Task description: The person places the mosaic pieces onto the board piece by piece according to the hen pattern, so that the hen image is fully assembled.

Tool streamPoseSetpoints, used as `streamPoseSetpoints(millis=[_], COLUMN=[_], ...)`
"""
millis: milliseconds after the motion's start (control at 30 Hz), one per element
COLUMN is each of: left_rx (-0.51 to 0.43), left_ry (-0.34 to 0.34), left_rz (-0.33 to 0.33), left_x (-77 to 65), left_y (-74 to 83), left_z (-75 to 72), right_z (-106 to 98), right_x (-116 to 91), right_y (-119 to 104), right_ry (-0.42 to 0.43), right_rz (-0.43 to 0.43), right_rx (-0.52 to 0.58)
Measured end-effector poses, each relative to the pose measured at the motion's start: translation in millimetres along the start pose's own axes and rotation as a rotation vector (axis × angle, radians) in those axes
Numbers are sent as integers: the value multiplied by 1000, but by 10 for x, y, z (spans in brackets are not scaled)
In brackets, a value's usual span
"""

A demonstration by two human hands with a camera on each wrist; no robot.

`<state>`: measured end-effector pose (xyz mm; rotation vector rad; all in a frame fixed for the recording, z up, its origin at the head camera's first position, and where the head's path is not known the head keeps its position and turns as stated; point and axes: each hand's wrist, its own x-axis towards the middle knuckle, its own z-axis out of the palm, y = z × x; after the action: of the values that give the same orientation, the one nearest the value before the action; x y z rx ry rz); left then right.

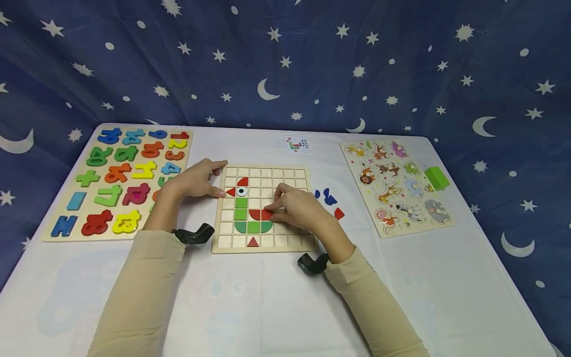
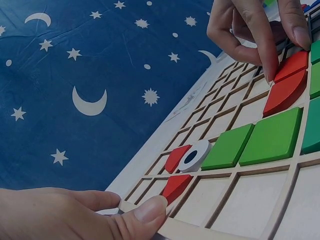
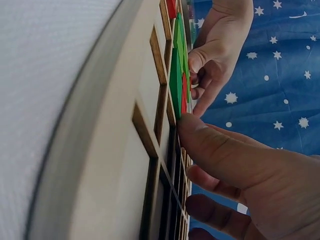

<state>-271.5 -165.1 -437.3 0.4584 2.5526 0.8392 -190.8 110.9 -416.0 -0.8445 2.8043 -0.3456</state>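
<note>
A wooden grid board point(image 1: 263, 251) lies on the white table, with shaped pieces forming a bird-like figure. My right hand point(image 1: 296, 208) pinches a red puzzle piece point(image 2: 292, 65) between thumb and finger, close beside a red rounded-corner piece point(image 2: 285, 95). My left hand point(image 1: 196, 179) rests on the board's left edge, its thumb point(image 2: 151, 210) on the rim and a finger at the far corner. Near that thumb are a small red triangle point(image 1: 231, 192) and a round white eye piece point(image 1: 242, 191). Green square pieces point(image 1: 241, 214) run down below the eye, and another red triangle point(image 1: 253, 242) sits in the bottom row.
Loose blue pieces point(image 1: 330, 197) and a red piece point(image 1: 339, 213) lie right of the board. Behind it is a picture card point(image 1: 297, 144). A number puzzle point(image 1: 95, 199) stands left, an animal puzzle point(image 1: 372, 196) right, with a green block point(image 1: 437, 178) beside it.
</note>
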Motion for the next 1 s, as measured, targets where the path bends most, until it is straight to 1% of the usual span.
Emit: streamPoseSetpoints(millis=[100, 167, 233, 300, 433, 533, 600, 733, 867, 1000], left_rx=[4, 6, 5, 2, -1, 5, 12, 15, 13, 11], left_ry=[-4, -6, -9, -9, -4, 4, 6, 4, -2, -8], left_rz=[5, 13, 20, 20, 10, 6, 8, 8, 4, 2], left_x=[2, 6, 10, 15, 14, 7, 3, 0, 3, 11], left_y=[4, 6, 5, 5, 1, -1, -8, -17, -19, -15], left_z=[-6, -7, -6, -1, 7, 8, 9, 8, 6, 5], right_z=[-34, -82, -157, -247, -416, -484, -499, -477, -440, -421], right_x=[-7, -22, -60, -127, -320, -455, -519, -582, -595, -594], right_y=[19, 74, 176, 323, 678, 916, 1040, 1209, 1282, 1298], right_ry=[-7, -19, -33, -52, -114, -178, -221, -288, -331, -332], right_rz=[3, 6, 22, 54, 184, 283, 317, 340, 362, 353], right_rx=[14, 40, 68, 100, 197, 262, 285, 331, 365, 364])
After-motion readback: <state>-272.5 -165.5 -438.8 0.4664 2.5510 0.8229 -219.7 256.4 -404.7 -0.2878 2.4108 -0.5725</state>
